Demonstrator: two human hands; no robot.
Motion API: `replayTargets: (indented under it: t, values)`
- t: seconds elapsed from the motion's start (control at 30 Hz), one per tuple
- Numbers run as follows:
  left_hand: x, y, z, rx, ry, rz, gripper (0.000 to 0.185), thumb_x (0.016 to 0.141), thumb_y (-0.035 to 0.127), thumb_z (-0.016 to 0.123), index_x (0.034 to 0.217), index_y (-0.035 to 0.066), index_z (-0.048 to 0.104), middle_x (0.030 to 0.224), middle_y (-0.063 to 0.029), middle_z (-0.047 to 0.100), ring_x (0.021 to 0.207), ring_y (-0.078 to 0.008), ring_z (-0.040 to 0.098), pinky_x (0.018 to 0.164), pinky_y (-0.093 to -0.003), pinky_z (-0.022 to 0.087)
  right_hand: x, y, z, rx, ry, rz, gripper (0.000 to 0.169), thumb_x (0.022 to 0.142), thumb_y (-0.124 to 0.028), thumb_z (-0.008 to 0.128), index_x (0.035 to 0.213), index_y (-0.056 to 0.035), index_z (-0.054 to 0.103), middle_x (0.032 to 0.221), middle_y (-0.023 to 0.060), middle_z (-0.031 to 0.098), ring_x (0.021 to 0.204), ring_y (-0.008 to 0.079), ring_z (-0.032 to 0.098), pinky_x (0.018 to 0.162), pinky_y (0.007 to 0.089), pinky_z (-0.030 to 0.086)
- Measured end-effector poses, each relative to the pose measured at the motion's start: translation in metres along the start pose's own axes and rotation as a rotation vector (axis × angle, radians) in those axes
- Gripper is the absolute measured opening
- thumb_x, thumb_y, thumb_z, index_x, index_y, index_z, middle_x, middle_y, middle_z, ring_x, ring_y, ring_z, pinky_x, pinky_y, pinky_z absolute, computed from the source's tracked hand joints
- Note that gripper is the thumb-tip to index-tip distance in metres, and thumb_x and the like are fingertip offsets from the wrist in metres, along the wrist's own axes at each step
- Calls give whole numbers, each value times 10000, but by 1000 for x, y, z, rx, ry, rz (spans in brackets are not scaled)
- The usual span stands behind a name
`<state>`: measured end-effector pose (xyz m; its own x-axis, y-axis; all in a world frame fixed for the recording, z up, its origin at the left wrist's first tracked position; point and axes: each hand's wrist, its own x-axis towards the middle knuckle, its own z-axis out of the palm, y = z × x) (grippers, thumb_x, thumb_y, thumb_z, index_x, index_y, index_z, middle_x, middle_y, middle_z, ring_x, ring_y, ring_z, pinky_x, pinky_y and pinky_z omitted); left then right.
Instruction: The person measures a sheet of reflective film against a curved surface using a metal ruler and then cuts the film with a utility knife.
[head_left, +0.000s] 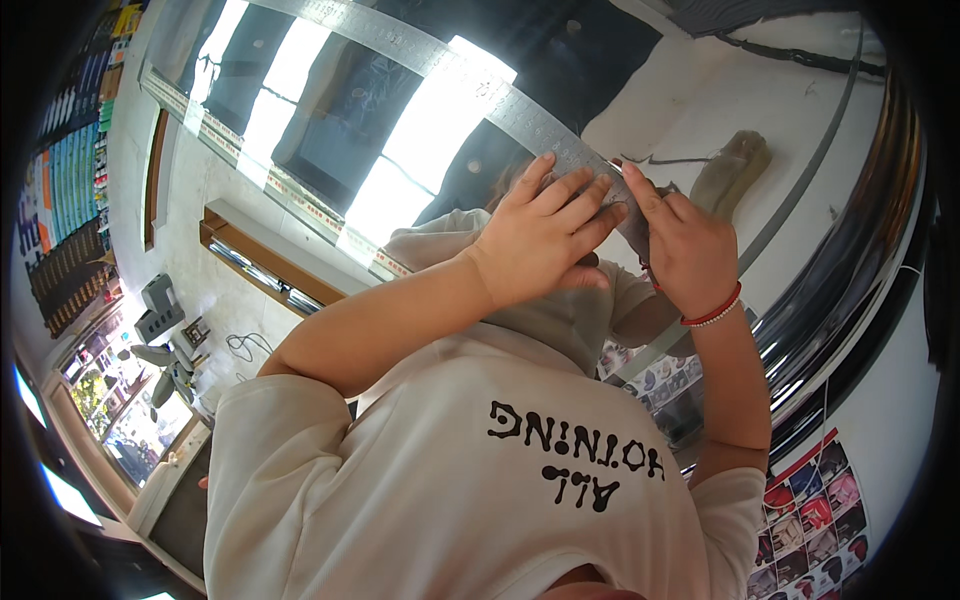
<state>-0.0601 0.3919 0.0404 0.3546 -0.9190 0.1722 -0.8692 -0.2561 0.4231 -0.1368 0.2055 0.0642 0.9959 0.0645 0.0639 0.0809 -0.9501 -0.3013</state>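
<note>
A long steel ruler (517, 112) lies diagonally across a glossy, reflective surface with dark areas (337, 120). My left hand (551, 232) presses down on the ruler near its lower right end, palm down, fingers spread. Just to the right, my right hand (686, 247) grips a slim tool (615, 166) at the ruler's edge. Only a small shiny part of this tool shows, so its exact kind cannot be told. A red cord and a pale beaded bracelet (712, 311) circle my right wrist.
A blurred olive-tan object (729, 176) is beyond my right hand. Printed strips (307, 210) line the surface's left edge. Farther left are a narrow brown-edged recess (262, 259), a grey box (159, 307) and colourful stacked goods (75, 180). Large shiny dark rolls (840, 247) stand at right.
</note>
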Motion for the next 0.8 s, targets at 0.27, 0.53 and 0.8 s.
replayTargets:
  t: [0.27, 0.53, 0.8]
  values:
    - [3, 7, -4, 48, -21, -28, 632, 634, 527, 622, 1130, 140, 561, 1178, -85, 483, 1101, -267, 445, 975, -486, 321, -14, 10, -5, -7, -70, -18, 517, 730, -64, 527, 1231, -194, 529, 649, 37, 471, 504, 203, 509, 469, 316, 438]
    - [9, 15, -13, 61, -57, -30, 658, 608, 503, 666, 1110, 91, 559, 1136, -107, 496, 1077, -283, 455, 968, -464, 336, -40, 22, -14, -15, -63, -46, 532, 706, -28, 519, 1218, -171, 539, 625, 45, 436, 496, 214, 491, 480, 317, 441]
    - [18, 26, -21, 121, -98, -31, 715, 581, 567, 655, 1034, 17, 603, 1003, -104, 500, 990, -276, 478, 973, -432, 342, -61, 31, -21, -33, -81, -59, 517, 716, -23, 515, 1212, -166, 543, 626, 44, 443, 483, 216, 487, 463, 318, 435]
